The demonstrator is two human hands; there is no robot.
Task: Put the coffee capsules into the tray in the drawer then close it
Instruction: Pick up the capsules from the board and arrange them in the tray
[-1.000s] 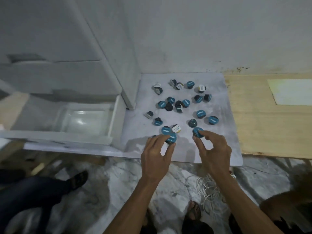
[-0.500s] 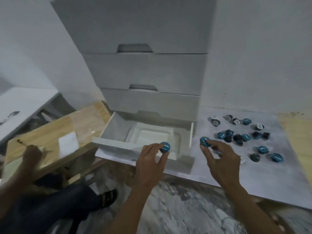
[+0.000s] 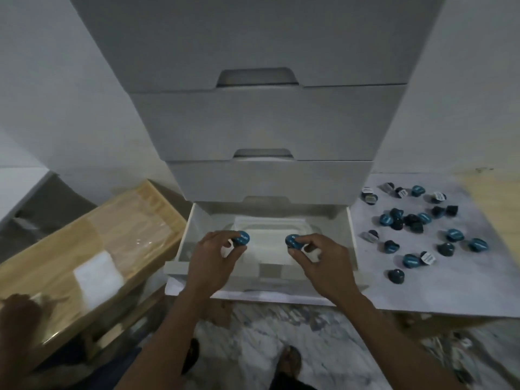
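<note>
White drawer [image 3: 342, 220] open below me; left hand [image 3: 209, 266] and right hand [image 3: 323, 263] each pinch a capsule [image 3: 242, 238] by the rim. Light, rigid, easy I'd guess.

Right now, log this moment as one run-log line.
left hand: holds capsule | right hand: holds capsule | drawer: open

The blue capsule [image 3: 241, 238] pinched in the left hand [image 3: 211, 259] bears white lettering on its lid, of which only something like "OLSO" can be made out. White print on the other capsules [image 3: 411, 224], lying on the mat's far-right part, is too small and blurred to read.
</note>
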